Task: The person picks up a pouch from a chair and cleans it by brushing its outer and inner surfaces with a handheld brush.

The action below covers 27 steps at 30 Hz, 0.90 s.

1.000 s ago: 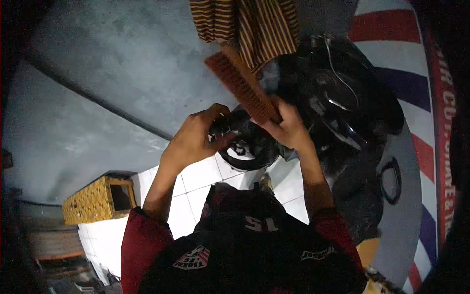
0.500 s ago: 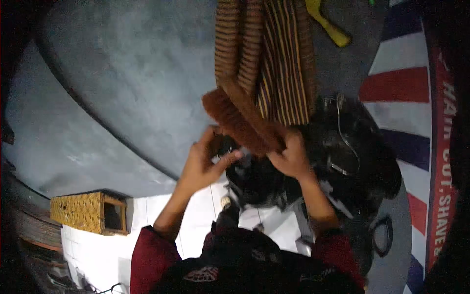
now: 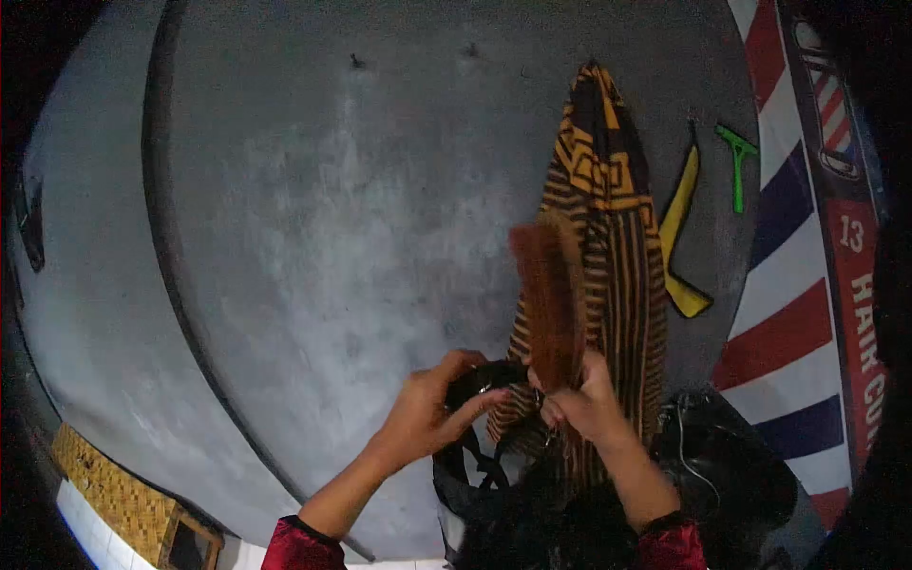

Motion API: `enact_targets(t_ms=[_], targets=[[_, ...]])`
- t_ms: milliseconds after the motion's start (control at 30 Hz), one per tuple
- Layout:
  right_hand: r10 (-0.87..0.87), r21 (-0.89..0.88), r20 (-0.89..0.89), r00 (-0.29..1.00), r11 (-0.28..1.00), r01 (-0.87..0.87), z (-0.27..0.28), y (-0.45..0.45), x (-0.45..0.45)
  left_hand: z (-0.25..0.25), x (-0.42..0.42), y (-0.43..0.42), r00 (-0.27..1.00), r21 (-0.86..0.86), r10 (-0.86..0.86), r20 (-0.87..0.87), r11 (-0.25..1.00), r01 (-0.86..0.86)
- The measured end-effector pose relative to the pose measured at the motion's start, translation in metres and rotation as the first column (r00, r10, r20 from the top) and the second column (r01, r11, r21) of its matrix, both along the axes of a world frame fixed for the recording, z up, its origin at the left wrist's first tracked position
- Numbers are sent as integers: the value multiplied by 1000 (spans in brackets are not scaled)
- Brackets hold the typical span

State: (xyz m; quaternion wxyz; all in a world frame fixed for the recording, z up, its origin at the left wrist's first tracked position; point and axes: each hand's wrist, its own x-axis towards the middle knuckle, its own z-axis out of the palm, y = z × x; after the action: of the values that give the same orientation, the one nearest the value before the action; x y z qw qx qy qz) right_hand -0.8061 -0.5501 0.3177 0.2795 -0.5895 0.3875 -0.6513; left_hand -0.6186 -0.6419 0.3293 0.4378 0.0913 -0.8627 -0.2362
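My right hand (image 3: 591, 397) grips the lower end of a brush (image 3: 553, 309) with reddish-brown bristles. The brush stands nearly upright, bristles facing left. To its left, my left hand (image 3: 423, 410) is closed on a black strap-like piece (image 3: 470, 385) with small shiny metal parts, its thumb lying across the front. This piece reaches toward my right fingertips, but I cannot tell whether they hold it too. Black straps and dark material (image 3: 484, 465) hang below my hands. Behind the brush hangs a cloth (image 3: 622, 247) with black and orange-brown stripes.
On the grey wall (image 3: 313, 237) hang a yellow curved tool (image 3: 680, 228) and a green squeegee (image 3: 737, 166). A striped barber banner (image 3: 779, 323) runs down the right side. Black bags (image 3: 731, 465) with a pale cord are at lower right. A woven box (image 3: 114, 484) stands at lower left.
The view has tilted up, showing more wall and the top of the hanging cloth. The brush has turned from slanted to nearly upright. My left hand has closed on the black piece.
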Motion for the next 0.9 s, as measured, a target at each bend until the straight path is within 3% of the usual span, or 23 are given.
enact_targets(t_ms=[100, 200, 267, 333, 400, 467, 533, 567, 633, 667, 733, 867, 900], targets=[[-9, -17, -21, 1000, 1000, 8, 44, -32, 6, 43, 10, -24, 999, -34, 35, 41, 999, -34], [-21, -107, -30, 999, 994, 18, 85, -64, 18, 80, 26, -46, 999, -110, 3, -38, 994, -7], [-40, -219, -89, 995, 975, 19, 122, -88, 28, 107, 32, -76, 998, -110, 17, -65, 994, -24], [-179, -313, -229, 957, 944, 101, 163, -115, 32, 145, 38, -99, 993, -192, 74, -87, 977, -90], [-368, -461, -295, 882, 863, 206, 209, -133, 46, 178, 35, -129, 948, -359, 167, -270, 896, -261], [-384, -513, -338, 859, 840, 174, 249, -148, 58, 216, 36, -143, 921, -330, 251, -299, 878, -347], [-446, -648, -275, 852, 741, 179, 282, -185, 59, 250, 31, -165, 840, -445, 300, -452, 740, -504], [-444, -650, -277, 852, 740, 174, 293, -193, 60, 263, 33, -172, 838, -444, 302, -455, 738, -507], [-524, -662, -211, 825, 698, 273, 312, -201, 67, 288, 32, -180, 716, -539, 338, -611, 485, -689], [-526, -663, -212, 824, 697, 274, 318, -209, 69, 295, 31, -184, 716, -538, 336, -612, 486, -688], [-527, -781, -109, 843, 570, 255, 331, -231, 69, 308, 27, -194, 599, -517, 344, -723, 307, -799], [-643, -759, -159, 749, 565, 324, 338, -241, 81, 315, 32, -213, 579, -510, 376, -723, 275, -815], [-640, -759, -163, 751, 568, 320, 336, -241, 81, 310, 32, -214, 595, -487, 329, -733, 356, -798]])
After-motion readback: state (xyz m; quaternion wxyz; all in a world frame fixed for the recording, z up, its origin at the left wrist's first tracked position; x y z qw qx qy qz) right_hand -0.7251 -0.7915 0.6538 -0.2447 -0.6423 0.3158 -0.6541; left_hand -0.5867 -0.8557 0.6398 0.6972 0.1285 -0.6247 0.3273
